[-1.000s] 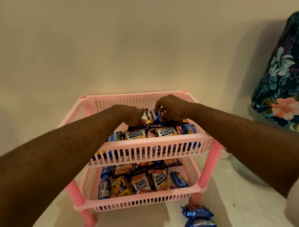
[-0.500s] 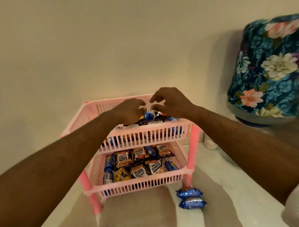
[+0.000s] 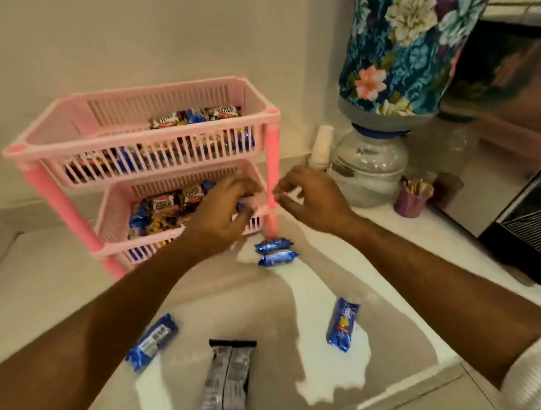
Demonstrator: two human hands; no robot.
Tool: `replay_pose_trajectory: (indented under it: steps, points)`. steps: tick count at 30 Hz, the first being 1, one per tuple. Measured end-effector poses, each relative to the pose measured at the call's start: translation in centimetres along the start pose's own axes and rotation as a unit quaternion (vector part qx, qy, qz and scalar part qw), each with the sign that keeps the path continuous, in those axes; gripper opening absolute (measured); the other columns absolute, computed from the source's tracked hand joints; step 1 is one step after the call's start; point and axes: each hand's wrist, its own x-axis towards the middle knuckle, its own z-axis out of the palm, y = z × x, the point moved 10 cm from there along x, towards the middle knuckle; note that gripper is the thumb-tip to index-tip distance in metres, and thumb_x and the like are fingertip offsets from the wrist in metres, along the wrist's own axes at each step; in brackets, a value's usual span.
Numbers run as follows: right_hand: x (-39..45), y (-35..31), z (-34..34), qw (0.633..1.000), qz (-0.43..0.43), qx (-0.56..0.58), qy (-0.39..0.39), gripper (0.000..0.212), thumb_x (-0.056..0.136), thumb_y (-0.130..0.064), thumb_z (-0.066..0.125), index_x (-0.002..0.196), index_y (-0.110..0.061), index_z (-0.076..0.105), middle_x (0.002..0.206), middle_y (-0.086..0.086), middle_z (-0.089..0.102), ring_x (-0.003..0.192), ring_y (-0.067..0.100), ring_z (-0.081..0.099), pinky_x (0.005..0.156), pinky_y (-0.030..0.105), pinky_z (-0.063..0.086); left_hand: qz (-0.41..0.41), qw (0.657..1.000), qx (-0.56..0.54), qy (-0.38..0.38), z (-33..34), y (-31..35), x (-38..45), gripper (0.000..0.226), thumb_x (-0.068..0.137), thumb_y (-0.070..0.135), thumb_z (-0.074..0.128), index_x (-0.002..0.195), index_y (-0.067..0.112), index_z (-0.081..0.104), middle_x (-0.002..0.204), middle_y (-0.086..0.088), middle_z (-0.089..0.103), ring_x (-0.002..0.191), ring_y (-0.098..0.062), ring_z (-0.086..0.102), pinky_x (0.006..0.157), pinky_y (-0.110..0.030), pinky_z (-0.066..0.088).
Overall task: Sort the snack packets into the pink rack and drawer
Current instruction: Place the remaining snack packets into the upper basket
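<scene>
The pink rack [image 3: 142, 139] stands on the counter against the wall, with two tiers full of snack packets [image 3: 194, 116]. My left hand [image 3: 223, 208] hovers in front of the lower tier's right end, fingers loosely bent and holding nothing. My right hand [image 3: 309, 195] hangs just right of the rack's front right leg, also loose with nothing in it. Loose packets lie on the counter: two blue ones [image 3: 276, 251] by the leg, a blue one [image 3: 152, 341] at the near left, a black one [image 3: 224, 380] in the near middle, a blue one [image 3: 342, 324] at the near right.
A water bottle under a floral cover [image 3: 411, 46] sits on a clear dispenser base [image 3: 370, 166] right of the rack. A stack of paper cups [image 3: 321, 146], a purple cup of sticks [image 3: 413, 195] and a dark appliance [image 3: 531, 233] stand further right.
Both hands came down from the top tier and toward me, now level with the lower tier. The view tilted down, bringing the loose packets on the near counter into sight.
</scene>
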Motion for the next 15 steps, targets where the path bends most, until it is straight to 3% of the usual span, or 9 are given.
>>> replay_pose_trajectory:
  steps: [2,4,8,10,12,15]
  points:
    - [-3.9,3.1,2.6,0.996,0.055,-0.006,-0.069,0.016,0.086,-0.031,0.072,0.099,-0.021,0.073,0.095,-0.004,0.066,0.085,0.013,0.064,0.074,0.040,0.055,-0.043,0.997,-0.018,-0.057,4.2,-1.1,-2.6,0.031,0.091,0.022,0.061,0.121,0.015,0.061,0.128,-0.006,0.056,0.119,-0.013,0.049,0.095,-0.024,0.035]
    - [-8.5,6.5,5.4,0.980,0.116,-0.030,-0.161,0.023,0.086,-0.040,0.071,0.105,-0.026,0.070,0.101,-0.006,0.065,0.089,0.013,0.065,0.077,0.035,0.053,-0.115,0.983,0.002,-0.144,8.9,-3.1,-6.1,0.037,0.093,0.029,0.061,0.127,0.017,0.058,0.129,-0.007,0.053,0.121,-0.022,0.051,0.100,-0.031,0.039]
    - [-17.3,11.6,9.8,0.925,0.199,-0.082,-0.312,0.042,0.083,-0.059,0.067,0.117,-0.035,0.063,0.115,-0.006,0.059,0.102,0.015,0.062,0.080,0.029,0.048,-0.281,0.904,0.060,-0.318,16.1,-7.2,-15.5,0.063,0.093,0.053,0.052,0.147,0.025,0.035,0.151,-0.006,0.031,0.138,-0.025,0.036,0.113,-0.039,0.035]
    - [-20.5,13.3,10.9,0.906,0.237,-0.098,-0.338,0.051,0.081,-0.063,0.067,0.123,-0.035,0.059,0.125,-0.003,0.052,0.115,0.020,0.054,0.088,0.033,0.049,-0.303,0.894,0.090,-0.318,17.5,-7.5,-18.9,0.069,0.092,0.060,0.047,0.150,0.028,0.027,0.159,-0.003,0.021,0.144,-0.023,0.030,0.115,-0.038,0.032]
    - [-22.6,14.3,11.4,0.900,0.268,-0.092,-0.330,0.060,0.080,-0.064,0.067,0.130,-0.033,0.054,0.133,-0.002,0.045,0.125,0.024,0.044,0.093,0.038,0.049,-0.314,0.903,0.109,-0.272,17.7,-7.1,-21.3,0.071,0.091,0.065,0.043,0.150,0.031,0.026,0.162,0.000,0.016,0.147,-0.021,0.024,0.116,-0.038,0.030]
    - [-24.3,14.7,11.8,0.906,0.295,-0.067,-0.296,0.068,0.079,-0.063,0.069,0.135,-0.031,0.050,0.138,-0.002,0.039,0.128,0.024,0.037,0.092,0.035,0.049,-0.328,0.918,0.105,-0.197,17.5,-6.0,-24.1,0.076,0.086,0.074,0.038,0.149,0.032,0.029,0.161,0.001,0.018,0.147,-0.021,0.024,0.115,-0.038,0.032]
